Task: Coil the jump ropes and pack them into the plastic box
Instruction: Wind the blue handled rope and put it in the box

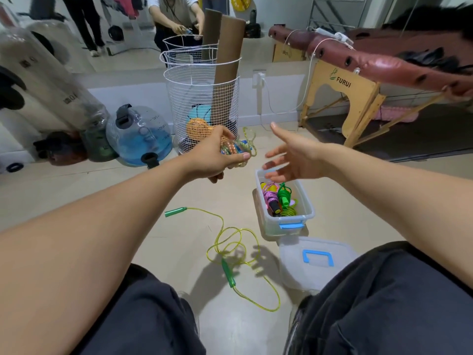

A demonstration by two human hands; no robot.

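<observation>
1. Left hand grips coiled jump rope, up above floor, left of plastic box.
2. Right hand open, fingers spread, over box's far end.
3. Keep coil tight w/ both hands, tuck beside packed ropes.
4. Yellow-green rope loose on floor, near; lid near box; wire basket far.

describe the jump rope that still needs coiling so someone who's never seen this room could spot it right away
Start at the clear plastic box with blue latches on the beige floor, then look to its left. The loose jump rope sprawls there in open loops, a translucent yellow-green cord with two green handles. Unlike the coiled ropes inside the box and the bundle gripped in the left hand, it lies uncoiled and untouched.
</observation>
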